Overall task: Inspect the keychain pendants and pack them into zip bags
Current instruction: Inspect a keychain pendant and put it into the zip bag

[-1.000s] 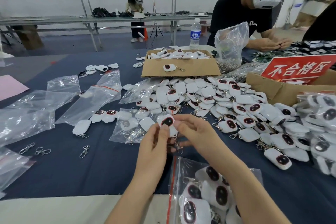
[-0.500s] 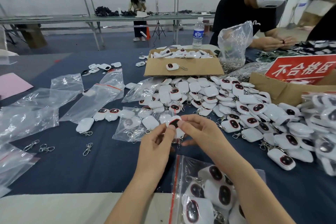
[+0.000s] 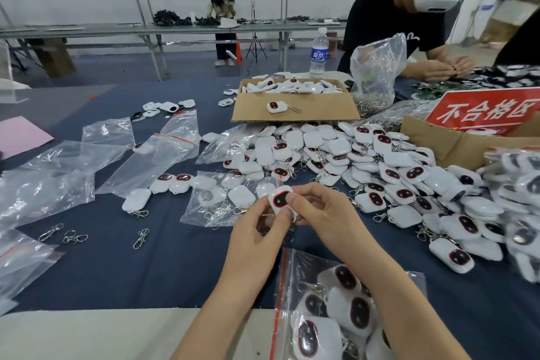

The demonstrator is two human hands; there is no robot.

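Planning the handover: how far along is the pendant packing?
Done: the nearest zip bag already holds several pendants. In hand: left hand and right hand pinch one pendant, face up, for inspection. Left: a large loose pile and several empty bags.

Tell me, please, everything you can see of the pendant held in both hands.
The pendant is a small white rounded case, glossy like plastic, with a dark oval window ringed in red facing the camera. It is held tilted above the table, pinched between the left hand and the right hand, whose thumb covers its lower right edge. Its clasp is hidden.
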